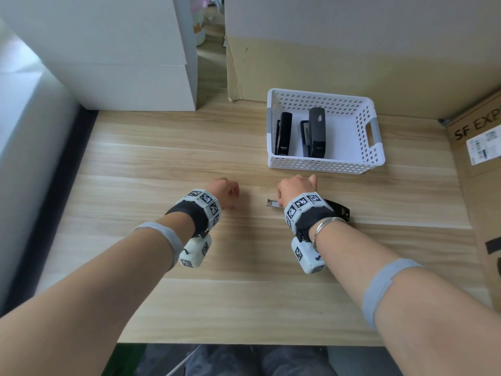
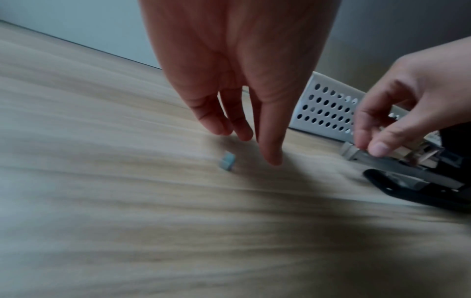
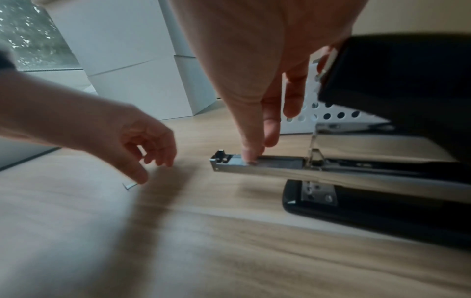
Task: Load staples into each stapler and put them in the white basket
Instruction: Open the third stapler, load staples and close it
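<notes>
A black stapler (image 1: 340, 210) lies open on the wooden table, its black top swung up and its metal magazine (image 3: 267, 171) pointing left. My right hand (image 1: 294, 188) is over it; the thumb and a finger pinch the magazine's front end (image 2: 356, 153), and other fingers are behind the raised top. My left hand (image 1: 230, 194) hovers just left of it, fingers relaxed and pointing down over a small loose piece of staples (image 2: 227, 162) on the table. It holds nothing. The white basket (image 1: 320, 165) beyond holds two black staplers (image 1: 284, 134) (image 1: 317, 134).
White boxes (image 1: 122, 63) stand at the back left. A cardboard panel (image 1: 352, 71) backs the basket, and a cardboard box (image 1: 479, 158) closes the right side. The table's near edge (image 1: 244, 343) runs in front of my lap.
</notes>
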A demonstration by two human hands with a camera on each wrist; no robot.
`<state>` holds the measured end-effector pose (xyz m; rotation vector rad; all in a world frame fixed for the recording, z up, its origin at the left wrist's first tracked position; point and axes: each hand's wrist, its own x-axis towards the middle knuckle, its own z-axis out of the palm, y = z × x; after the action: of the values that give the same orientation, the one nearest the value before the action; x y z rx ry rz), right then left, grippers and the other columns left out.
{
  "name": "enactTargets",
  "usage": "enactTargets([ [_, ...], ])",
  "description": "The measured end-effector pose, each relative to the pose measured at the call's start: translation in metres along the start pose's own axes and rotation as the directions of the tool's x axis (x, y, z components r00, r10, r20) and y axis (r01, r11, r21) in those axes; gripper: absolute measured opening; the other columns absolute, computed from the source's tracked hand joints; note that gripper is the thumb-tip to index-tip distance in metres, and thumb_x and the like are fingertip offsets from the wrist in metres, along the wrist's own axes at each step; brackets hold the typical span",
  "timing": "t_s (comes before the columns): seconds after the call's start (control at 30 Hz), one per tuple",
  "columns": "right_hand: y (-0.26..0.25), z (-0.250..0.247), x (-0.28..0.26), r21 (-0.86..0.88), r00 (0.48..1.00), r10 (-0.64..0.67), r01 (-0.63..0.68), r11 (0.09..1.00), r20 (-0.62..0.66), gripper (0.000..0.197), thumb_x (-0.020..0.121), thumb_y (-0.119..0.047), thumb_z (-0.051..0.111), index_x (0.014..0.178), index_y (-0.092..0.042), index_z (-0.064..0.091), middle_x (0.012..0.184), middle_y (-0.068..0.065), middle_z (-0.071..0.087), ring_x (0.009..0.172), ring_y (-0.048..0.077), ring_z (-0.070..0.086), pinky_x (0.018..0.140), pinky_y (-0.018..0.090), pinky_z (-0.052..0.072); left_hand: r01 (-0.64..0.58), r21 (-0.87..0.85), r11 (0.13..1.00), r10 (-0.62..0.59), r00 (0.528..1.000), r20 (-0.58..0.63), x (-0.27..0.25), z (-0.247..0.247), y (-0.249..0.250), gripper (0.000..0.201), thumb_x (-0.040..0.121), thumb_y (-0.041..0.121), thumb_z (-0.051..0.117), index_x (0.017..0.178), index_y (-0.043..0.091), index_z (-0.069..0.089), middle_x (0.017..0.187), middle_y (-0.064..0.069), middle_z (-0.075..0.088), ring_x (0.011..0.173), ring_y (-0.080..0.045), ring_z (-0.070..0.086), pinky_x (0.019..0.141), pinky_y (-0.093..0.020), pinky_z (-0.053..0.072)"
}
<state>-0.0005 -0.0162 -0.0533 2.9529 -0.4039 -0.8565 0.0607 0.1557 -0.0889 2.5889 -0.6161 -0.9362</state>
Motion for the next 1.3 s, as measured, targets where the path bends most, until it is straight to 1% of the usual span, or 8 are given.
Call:
enactTargets([
  [0.33,0.000,0.006,-0.004,0.025,1.000,0.016,-0.016,1.000,-0.013,0.015,0.088,-0.019,0.061,0.098,-0.025,0.071,0.100,-0.004,0.068,0.111,0.018,0.050,0.097,0.040,0.027,-0.024,0.104,0.994,0.021,0.999,0.026,-0.015,0.001,-0.021,0.017,0.083,0.008,0.056,0.098,0.006,0.063,0.106,-0.014,0.064,0.098,-0.031,0.059,0.073,-0.028,0.040],
  [0.5,-0.001,0.005,-0.007,0.063,0.998,-0.029,0.032,0.997,-0.052,0.013,0.090,-0.024,0.059,0.096,-0.025,0.071,0.100,-0.004,0.068,0.112,0.019,0.049,0.094,0.039,0.028,-0.089,0.054,0.995,0.090,0.996,-0.021,-0.013,0.003,-0.011,0.019,0.087,0.007,0.054,0.104,0.005,0.061,0.107,-0.015,0.064,0.098,-0.031,0.059,0.082,-0.033,0.047],
  [0.7,-0.002,-0.005,-0.009,0.203,0.988,-0.129,0.143,0.969,-0.081,0.019,0.095,-0.026,0.053,0.105,-0.030,0.069,0.104,-0.006,0.071,0.116,0.018,0.050,0.096,0.037,0.030,-0.208,-0.243,0.947,0.186,0.976,-0.112,-0.005,0.004,0.026,0.011,0.083,0.001,0.061,0.089,0.009,0.058,0.086,-0.008,0.061,0.078,-0.019,0.055,0.079,-0.030,0.048],
  [0.8,0.001,-0.010,-0.011,0.280,0.983,-0.147,0.172,0.945,-0.109,0.023,0.093,-0.026,0.056,0.114,-0.029,0.066,0.107,-0.008,0.072,0.115,0.017,0.053,0.098,0.034,0.032,-0.201,-0.447,0.872,0.164,0.979,-0.122,0.000,0.003,0.040,0.030,0.081,0.000,0.064,0.070,0.023,0.049,0.075,-0.002,0.062,0.071,-0.020,0.057,0.077,-0.033,0.049],
  [0.97,0.007,-0.012,-0.015,0.402,0.986,-0.092,0.142,0.905,-0.141,0.016,0.086,-0.029,0.066,0.101,-0.027,0.071,0.101,-0.007,0.074,0.105,0.015,0.062,0.100,0.033,0.043,-0.133,-0.632,0.763,0.102,0.991,-0.085,0.004,0.004,0.049,0.037,0.079,-0.005,0.065,0.071,0.026,0.047,0.066,0.005,0.065,0.064,-0.012,0.060,0.086,-0.038,0.053],
  [1.07,0.008,-0.008,-0.016,0.461,0.992,-0.066,0.110,0.881,-0.110,0.014,0.084,-0.031,0.069,0.096,-0.028,0.073,0.098,-0.006,0.074,0.098,0.015,0.066,0.090,0.029,0.050,-0.100,-0.650,0.754,0.088,0.995,-0.051,0.006,0.003,0.048,0.034,0.078,-0.002,0.069,0.070,0.025,0.051,0.057,0.013,0.068,0.065,-0.010,0.063,0.090,-0.037,0.054],
  [1.23,0.008,-0.006,-0.018,0.508,0.997,-0.057,0.077,0.858,-0.055,0.016,0.079,-0.031,0.074,0.095,-0.029,0.075,0.092,-0.007,0.075,0.090,0.013,0.068,0.081,0.026,0.053,-0.132,-0.579,0.804,0.120,0.991,-0.060,0.003,0.005,0.049,0.034,0.078,-0.003,0.069,0.069,0.025,0.052,0.088,-0.016,0.074,0.069,-0.011,0.063,0.086,-0.033,0.053],
  [1.3,0.007,-0.006,-0.018,0.497,0.997,-0.042,0.069,0.865,-0.064,0.016,0.080,-0.030,0.073,0.095,-0.027,0.075,0.094,-0.006,0.075,0.092,0.013,0.067,0.082,0.028,0.054,-0.143,-0.572,0.808,0.123,0.990,-0.073,0.002,0.007,0.050,0.035,0.078,-0.005,0.067,0.069,0.025,0.052,0.092,-0.017,0.073,0.068,-0.008,0.063,0.085,-0.030,0.054],
])
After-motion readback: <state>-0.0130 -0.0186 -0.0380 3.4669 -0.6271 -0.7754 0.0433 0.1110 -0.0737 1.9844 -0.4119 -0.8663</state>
